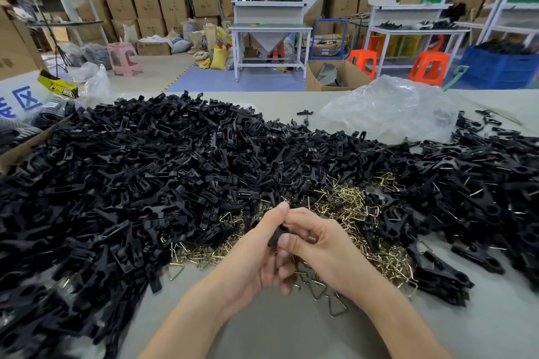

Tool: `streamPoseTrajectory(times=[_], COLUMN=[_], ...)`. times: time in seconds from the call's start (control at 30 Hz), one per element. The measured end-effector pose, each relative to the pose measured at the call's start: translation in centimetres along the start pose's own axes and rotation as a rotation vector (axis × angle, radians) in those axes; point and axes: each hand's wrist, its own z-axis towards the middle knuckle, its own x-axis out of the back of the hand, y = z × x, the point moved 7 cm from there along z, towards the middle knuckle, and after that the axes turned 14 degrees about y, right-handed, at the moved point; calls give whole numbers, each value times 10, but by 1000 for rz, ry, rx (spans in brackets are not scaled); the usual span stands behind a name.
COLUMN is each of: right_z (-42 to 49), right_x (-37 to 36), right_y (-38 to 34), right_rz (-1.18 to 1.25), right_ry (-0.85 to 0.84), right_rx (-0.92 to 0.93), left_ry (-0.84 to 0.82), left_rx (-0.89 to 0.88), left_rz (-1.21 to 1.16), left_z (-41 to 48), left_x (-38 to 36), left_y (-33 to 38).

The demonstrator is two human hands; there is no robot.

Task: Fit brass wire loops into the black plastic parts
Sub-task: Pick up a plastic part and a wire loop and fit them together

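My left hand and my right hand meet low in the middle of the view, just above the table. Between their fingers they grip one small black plastic part; most of it is hidden by my fingers. Whether a wire loop is on it cannot be told. A heap of brass wire loops lies right behind my hands. A big pile of black plastic parts covers the table to the left and centre. Another spread of black parts with wire showing lies to the right.
The grey table shows bare under my forearms. A crumpled clear plastic bag lies at the back right. A cardboard box edge sits at far left. Benches, stools and stacked cartons stand beyond the table.
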Motion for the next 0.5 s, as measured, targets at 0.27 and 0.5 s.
streamPoseTrajectory(times=[0.27,0.5], right_z=[-1,-2], right_x=[-2,-1], right_y=[-3,-3], right_rz=[-112,-34], right_ry=[42,23], right_rx=[97,75], left_ry=[-38,23], left_rx=[76,-10], left_rz=[-41,-7], left_z=[0,1], left_x=[3,5], left_y=[-3,-1])
